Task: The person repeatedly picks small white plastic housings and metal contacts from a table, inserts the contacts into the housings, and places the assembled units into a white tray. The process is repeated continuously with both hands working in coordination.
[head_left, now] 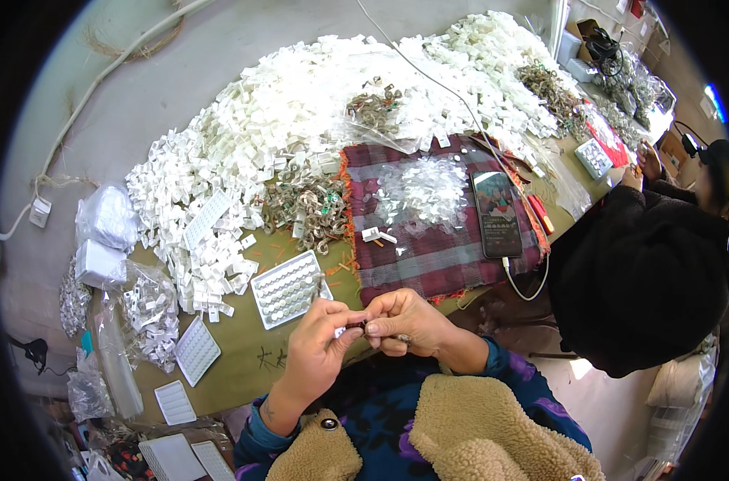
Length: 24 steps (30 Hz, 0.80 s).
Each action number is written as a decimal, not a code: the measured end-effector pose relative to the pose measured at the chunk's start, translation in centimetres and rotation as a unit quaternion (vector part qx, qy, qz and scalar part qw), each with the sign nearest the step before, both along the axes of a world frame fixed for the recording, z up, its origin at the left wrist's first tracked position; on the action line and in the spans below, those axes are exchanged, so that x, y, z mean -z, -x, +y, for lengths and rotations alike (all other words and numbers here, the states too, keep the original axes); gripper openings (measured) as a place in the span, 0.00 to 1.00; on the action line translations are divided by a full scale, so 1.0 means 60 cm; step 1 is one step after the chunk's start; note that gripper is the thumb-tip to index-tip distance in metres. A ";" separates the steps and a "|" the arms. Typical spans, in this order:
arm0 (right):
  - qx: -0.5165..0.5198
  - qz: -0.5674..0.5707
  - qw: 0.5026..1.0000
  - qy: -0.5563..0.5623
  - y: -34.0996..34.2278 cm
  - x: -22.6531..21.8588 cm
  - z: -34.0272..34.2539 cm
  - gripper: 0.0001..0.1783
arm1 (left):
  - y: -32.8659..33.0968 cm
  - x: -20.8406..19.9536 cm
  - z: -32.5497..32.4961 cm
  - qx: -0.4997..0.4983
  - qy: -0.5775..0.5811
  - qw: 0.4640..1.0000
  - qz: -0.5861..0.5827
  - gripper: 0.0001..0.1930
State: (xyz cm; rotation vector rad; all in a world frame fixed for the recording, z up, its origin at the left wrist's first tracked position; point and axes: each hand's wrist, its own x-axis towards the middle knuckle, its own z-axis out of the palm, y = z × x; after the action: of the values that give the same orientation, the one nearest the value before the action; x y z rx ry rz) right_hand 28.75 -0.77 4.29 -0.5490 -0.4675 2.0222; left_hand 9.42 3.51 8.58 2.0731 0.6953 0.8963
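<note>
My left hand (pixel 320 341) and my right hand (pixel 405 317) meet in front of my chest, over the table's near edge. Between their fingertips is a small dark piece (pixel 355 325), pinched from both sides; its kind is too small to make out. Just beyond my left hand lies a white tray (pixel 259 305) with rows of small round silvery discs. A plaid cloth (pixel 396 276) spreads beyond my right hand. It bears a pile of small clear pieces (pixel 425 192), two small white plastic parts (pixel 371 234) and a phone (pixel 497 216) with a cable plugged in.
White plastic parts (pixel 300 104) form a large heap across the back. Brownish metal pieces (pixel 308 208) are piled beside the cloth. More white trays (pixel 197 350) and plastic bags (pixel 149 309) lie left. A red-handled tool (pixel 541 212) is by the phone. A dark-clothed person (pixel 645 272) sits right.
</note>
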 end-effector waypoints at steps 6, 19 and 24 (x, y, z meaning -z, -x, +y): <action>0.042 -0.065 0.996 -0.040 -0.044 0.006 -0.017 0.09 | -0.041 -0.011 0.005 0.075 -0.167 0.980 0.073 0.15; 0.258 -0.190 0.946 -0.051 -0.084 0.028 -0.028 0.06 | -0.161 0.073 0.137 -0.073 -0.235 0.932 0.265 0.09; 0.339 -0.233 0.899 -0.152 -0.054 0.019 -0.014 0.07 | -0.123 0.054 0.077 -0.109 -0.153 0.970 0.152 0.09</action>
State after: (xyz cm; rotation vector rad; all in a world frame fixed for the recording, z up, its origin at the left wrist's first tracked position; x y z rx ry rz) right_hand 31.99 -1.59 3.13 -0.8621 -0.7408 1.1160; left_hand 16.83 8.16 5.36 2.4777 1.0175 0.8553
